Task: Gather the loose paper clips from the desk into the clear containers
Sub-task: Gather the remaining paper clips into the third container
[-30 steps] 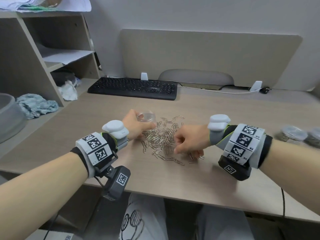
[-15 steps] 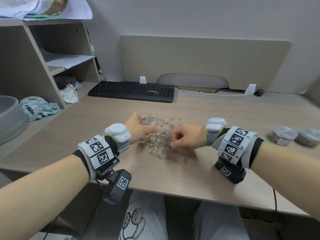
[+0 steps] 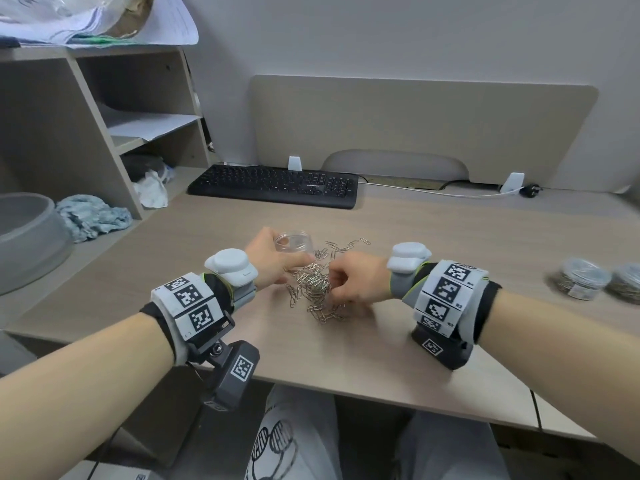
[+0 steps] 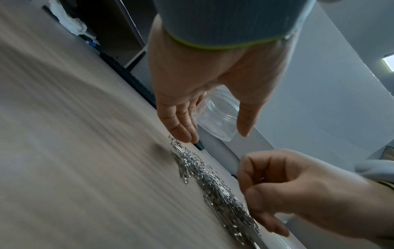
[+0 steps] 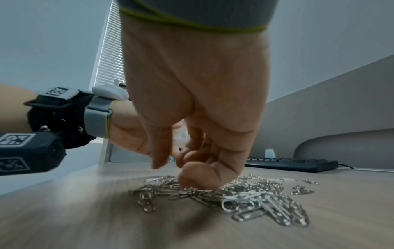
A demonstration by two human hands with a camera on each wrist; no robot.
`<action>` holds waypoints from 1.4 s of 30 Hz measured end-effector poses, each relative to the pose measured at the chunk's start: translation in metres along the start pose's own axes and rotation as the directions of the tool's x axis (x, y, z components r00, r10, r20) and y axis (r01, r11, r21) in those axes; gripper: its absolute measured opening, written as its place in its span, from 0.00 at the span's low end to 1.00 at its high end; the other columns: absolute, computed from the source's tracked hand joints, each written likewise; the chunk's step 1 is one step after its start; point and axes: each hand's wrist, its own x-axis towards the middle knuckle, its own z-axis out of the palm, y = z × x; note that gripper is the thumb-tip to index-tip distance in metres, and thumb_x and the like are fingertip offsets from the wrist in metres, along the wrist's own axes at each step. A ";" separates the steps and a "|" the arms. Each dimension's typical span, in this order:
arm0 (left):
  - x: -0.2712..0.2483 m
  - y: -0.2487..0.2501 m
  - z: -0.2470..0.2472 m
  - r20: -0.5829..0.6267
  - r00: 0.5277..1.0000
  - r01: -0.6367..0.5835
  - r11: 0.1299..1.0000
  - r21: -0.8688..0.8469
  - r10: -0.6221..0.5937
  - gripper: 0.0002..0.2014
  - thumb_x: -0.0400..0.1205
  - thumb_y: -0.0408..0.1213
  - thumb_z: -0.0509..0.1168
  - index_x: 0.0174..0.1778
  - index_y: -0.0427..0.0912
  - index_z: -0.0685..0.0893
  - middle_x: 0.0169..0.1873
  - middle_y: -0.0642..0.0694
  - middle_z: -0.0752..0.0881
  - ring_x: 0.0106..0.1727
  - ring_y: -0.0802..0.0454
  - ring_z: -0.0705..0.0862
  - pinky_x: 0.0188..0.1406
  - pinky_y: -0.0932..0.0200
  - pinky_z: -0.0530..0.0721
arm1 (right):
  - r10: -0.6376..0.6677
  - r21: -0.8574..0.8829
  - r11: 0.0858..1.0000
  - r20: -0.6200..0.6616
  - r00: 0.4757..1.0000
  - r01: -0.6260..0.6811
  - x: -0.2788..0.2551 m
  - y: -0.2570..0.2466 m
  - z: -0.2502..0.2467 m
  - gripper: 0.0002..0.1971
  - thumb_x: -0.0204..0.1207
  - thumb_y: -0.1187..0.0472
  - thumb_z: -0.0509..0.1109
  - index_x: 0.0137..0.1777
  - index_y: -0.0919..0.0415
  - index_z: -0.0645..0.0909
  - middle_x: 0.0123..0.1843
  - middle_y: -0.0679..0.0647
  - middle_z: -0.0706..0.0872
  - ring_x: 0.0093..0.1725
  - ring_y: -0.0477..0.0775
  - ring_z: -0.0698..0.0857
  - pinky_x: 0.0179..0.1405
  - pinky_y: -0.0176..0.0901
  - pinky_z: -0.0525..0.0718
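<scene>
A heap of silver paper clips (image 3: 313, 284) lies mid-desk, also seen in the right wrist view (image 5: 245, 197) and the left wrist view (image 4: 213, 185). My left hand (image 3: 273, 261) grips an empty clear container (image 3: 294, 241) between thumb and fingers at the heap's far left edge; the container (image 4: 219, 118) is tipped on its side. My right hand (image 3: 353, 282) sits on the heap's right side with its fingers (image 5: 198, 168) curled down into the clips, closing round some. The two hands are almost touching.
Two lidded clear containers (image 3: 581, 278) (image 3: 628, 282) full of clips stand at the right. A black keyboard (image 3: 277, 185) lies at the back. A grey bowl (image 3: 24, 237), a blue cloth (image 3: 93, 216) and a shelf unit (image 3: 104, 133) are on the left.
My right hand slid left across the desk, sweeping the scattered clips into a tighter heap next to the container. The left hand kept hold of the container.
</scene>
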 end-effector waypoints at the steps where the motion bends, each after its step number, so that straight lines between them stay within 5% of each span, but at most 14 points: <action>1: 0.002 -0.001 -0.003 -0.011 1.000 0.002 1.000 0.000 -0.002 0.31 0.70 0.42 0.82 0.61 0.40 0.73 0.58 0.37 0.86 0.52 0.43 0.90 0.44 0.51 0.88 | -0.020 -0.046 0.999 -0.021 1.000 0.019 -0.001 -0.001 0.002 0.14 0.68 0.49 0.78 0.41 0.57 0.79 0.39 0.53 0.85 0.38 0.54 0.82 0.38 0.48 0.81; 3: 0.001 -0.001 -0.004 -0.009 1.000 0.012 1.000 -0.011 -0.012 0.32 0.68 0.43 0.83 0.60 0.40 0.73 0.58 0.37 0.86 0.52 0.43 0.90 0.43 0.51 0.88 | -0.051 -0.173 0.984 -0.024 0.998 0.046 -0.004 -0.006 0.009 0.23 0.66 0.43 0.78 0.49 0.58 0.77 0.47 0.54 0.83 0.46 0.56 0.81 0.45 0.49 0.82; 7: -0.001 0.000 -0.001 0.009 1.000 0.013 0.999 -0.047 -0.013 0.39 0.55 0.49 0.83 0.57 0.41 0.73 0.59 0.33 0.85 0.47 0.44 0.88 0.45 0.41 0.89 | -0.012 -0.296 0.955 -0.066 0.998 -0.008 0.007 0.000 0.012 0.19 0.70 0.46 0.74 0.51 0.55 0.70 0.57 0.57 0.79 0.53 0.61 0.81 0.54 0.52 0.82; 13: 0.000 -0.002 -0.001 0.027 0.999 0.022 0.999 -0.042 -0.020 0.32 0.69 0.41 0.83 0.62 0.39 0.73 0.58 0.36 0.85 0.56 0.37 0.90 0.54 0.38 0.90 | 0.191 -0.264 0.934 -0.195 0.962 -0.239 0.012 0.027 -0.009 0.36 0.62 0.31 0.75 0.59 0.56 0.72 0.60 0.57 0.75 0.52 0.61 0.79 0.58 0.55 0.81; 18: 0.001 -0.001 0.005 0.021 1.000 0.010 1.000 -0.005 -0.010 0.37 0.57 0.50 0.82 0.57 0.42 0.74 0.55 0.37 0.87 0.54 0.39 0.90 0.53 0.35 0.90 | 0.231 -0.351 0.905 -0.068 0.971 -0.240 0.013 0.035 -0.008 0.52 0.48 0.17 0.66 0.71 0.47 0.71 0.67 0.52 0.75 0.64 0.61 0.79 0.64 0.57 0.79; 22: 0.005 -0.004 0.010 0.040 0.999 0.007 1.000 -0.008 -0.006 0.29 0.68 0.42 0.84 0.56 0.41 0.73 0.56 0.37 0.86 0.48 0.44 0.89 0.50 0.41 0.92 | 0.141 -0.354 0.924 -0.045 0.989 -0.147 0.022 0.023 -0.007 0.31 0.64 0.38 0.74 0.67 0.47 0.77 0.62 0.54 0.78 0.59 0.60 0.81 0.59 0.54 0.82; 26: 0.010 -0.008 0.009 0.067 0.997 0.028 0.999 -0.044 -0.025 0.27 0.71 0.37 0.82 0.57 0.41 0.72 0.56 0.37 0.85 0.43 0.46 0.87 0.46 0.46 0.90 | 0.107 -0.356 0.928 -0.017 0.994 -0.106 0.032 0.017 -0.009 0.15 0.72 0.60 0.68 0.58 0.50 0.80 0.57 0.53 0.83 0.54 0.59 0.84 0.53 0.52 0.85; 30: 0.012 -0.013 0.009 0.113 0.994 0.002 1.000 -0.004 -0.001 0.28 0.66 0.37 0.84 0.54 0.46 0.73 0.53 0.38 0.84 0.42 0.45 0.85 0.41 0.49 0.88 | 0.132 -0.268 0.955 -0.008 0.991 -0.129 0.035 0.017 -0.015 0.12 0.72 0.69 0.67 0.53 0.56 0.82 0.45 0.50 0.83 0.43 0.55 0.82 0.40 0.42 0.79; 33: 0.013 -0.014 0.011 0.136 0.991 -0.029 0.998 0.048 0.022 0.28 0.69 0.33 0.82 0.60 0.45 0.75 0.55 0.42 0.86 0.50 0.44 0.87 0.49 0.42 0.90 | 0.209 -0.119 0.971 -0.012 0.978 -0.208 0.033 0.022 -0.024 0.11 0.72 0.73 0.65 0.48 0.58 0.83 0.31 0.49 0.83 0.24 0.49 0.83 0.32 0.40 0.83; 37: 0.013 -0.010 0.018 0.166 0.985 -0.065 0.993 0.103 0.047 0.30 0.70 0.31 0.81 0.66 0.46 0.77 0.57 0.40 0.87 0.49 0.45 0.86 0.48 0.44 0.88 | 0.256 0.233 0.945 -0.097 0.962 -0.228 0.029 0.028 -0.041 0.11 0.73 0.78 0.64 0.42 0.64 0.84 0.31 0.58 0.85 0.18 0.49 0.84 0.24 0.38 0.84; 42: 0.011 -0.007 0.029 0.205 0.973 -0.139 0.975 0.171 0.102 0.31 0.70 0.30 0.81 0.67 0.45 0.77 0.42 0.53 0.85 0.35 0.60 0.80 0.27 0.70 0.74 | 0.166 0.403 0.913 -0.214 0.963 -0.068 0.023 0.011 -0.060 0.12 0.71 0.79 0.67 0.35 0.63 0.83 0.32 0.61 0.83 0.20 0.53 0.84 0.25 0.41 0.84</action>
